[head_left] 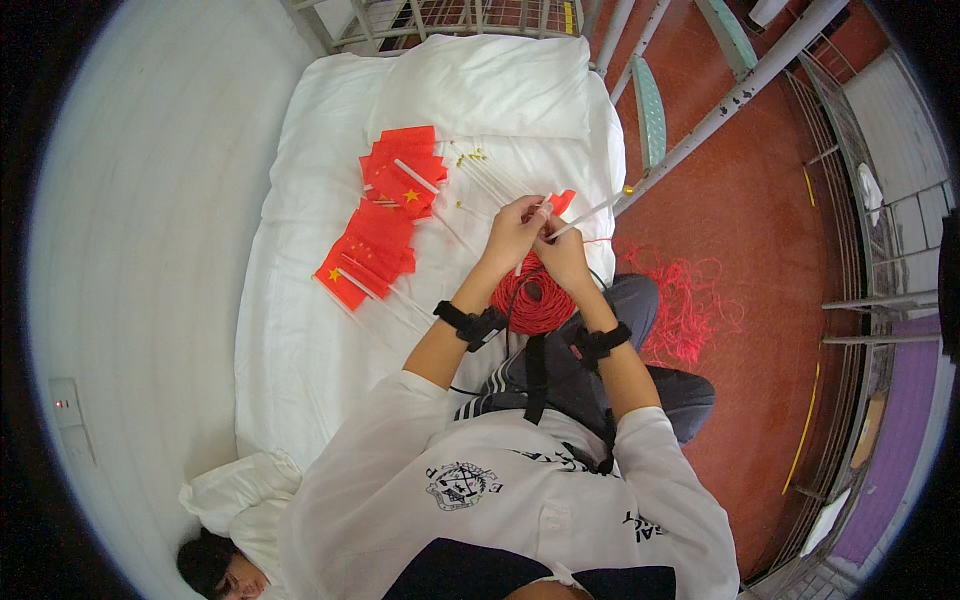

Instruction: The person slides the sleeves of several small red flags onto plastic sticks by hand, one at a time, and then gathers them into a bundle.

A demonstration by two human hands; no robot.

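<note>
My left hand [513, 232] and my right hand [566, 256] meet above my lap, fingers pinched close together. A white stick [592, 212] with a gold tip slants up and right from my right hand. A small red flag [562, 202] pokes out beyond the fingertips, held at my left hand; its lower part is hidden by the fingers. Directly below the hands lies a coil of red cord [540, 305]. To the left, two overlapping piles of small red flags on white sticks, an upper pile [405, 165] and a lower pile [372, 245], rest on the bed.
Several loose gold-tipped sticks [485, 170] lie on the white bed sheet [300, 220]. Tangled red cord [685, 310] spreads over the red floor at right. A metal bunk ladder [725, 105] rises nearby. Another person [215, 565] lies at lower left, beside the wall.
</note>
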